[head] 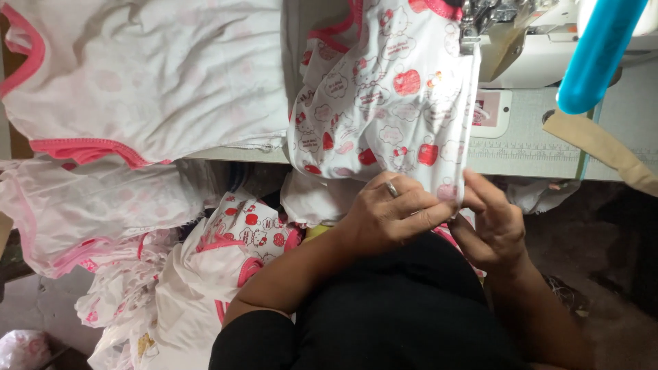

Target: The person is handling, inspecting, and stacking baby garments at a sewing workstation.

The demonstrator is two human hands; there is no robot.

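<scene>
At the counter's front edge, the left hand (384, 216), ring on one finger, pinches the lower hem of a white cotton garment printed with red apples (384, 103); the right hand (490, 219) grips the same hem just beside it. Its upper edge runs under the white sewing machine (528, 41) on the counter (534, 147). Pink-trimmed white garments (137, 75) are heaped left.

A pile of pink-trimmed white garments (137, 75) lay well left of the hands; a blue tube (600, 51) and a tan strap (603, 147) hung up to their right.
</scene>
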